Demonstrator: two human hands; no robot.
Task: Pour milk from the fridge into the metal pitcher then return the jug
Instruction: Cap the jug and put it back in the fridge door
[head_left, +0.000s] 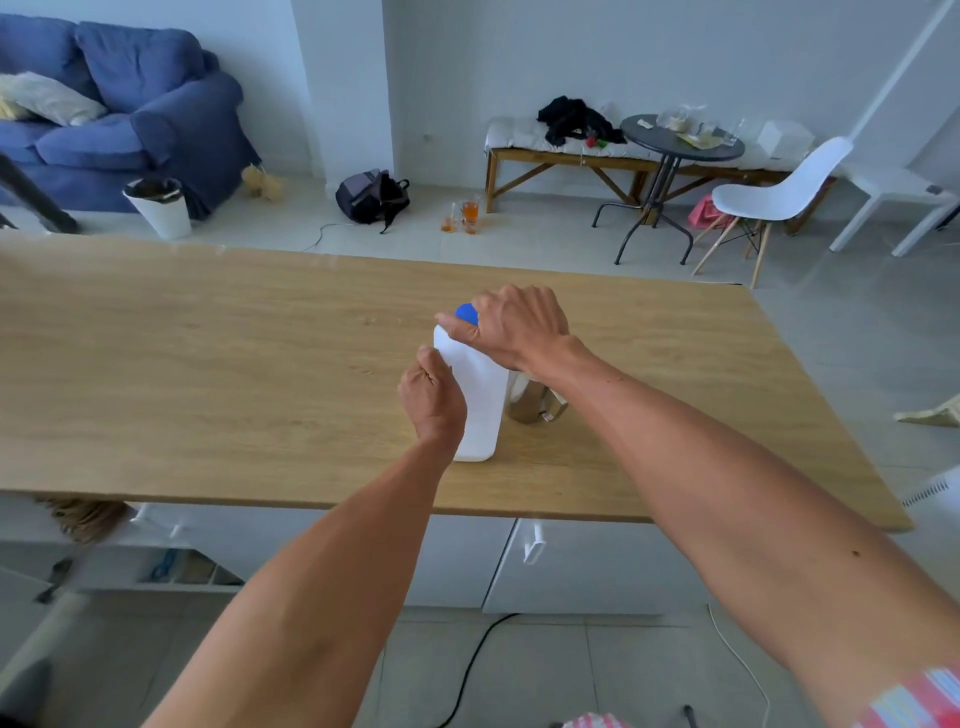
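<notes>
White milk jug (480, 400) standing upright on the wooden table (208, 364), long axis vertical, base planted near the table's front edge and neck pointing up, appearing to lean away from the viewer in the wide-angle view. Blue cap (466, 314) on top of the jug, only partly visible. Right hand (519, 325) wrapped over the jug's top from the right side, fingers (457, 332) curled around the cap and neck, thumb stretched across the near side just below the cap. Left hand (431, 397) against the jug's left flank around mid-height, fingers curled toward the plastic and holding the body steady; fingertips hidden behind the knuckles, so exact contact not clear. Jug thus between the two hands, cap enclosed above, body braced from the left. Metal pitcher (530, 402) just to the right of the jug, touching or nearly touching it, its upper part hidden under the right wrist, handle on the side away from the jug. Beyond the jug, past the table's far edge: a backpack (371, 197) on the floor and glasses of amber drink (465, 215) near it. Far left of the jug, a blue sofa (119, 114) with a white bin (161, 208) in front. Far right of the jug, a round dark side table (675, 156), a wooden bench (561, 156) behind it and a white chair (774, 192).
</notes>
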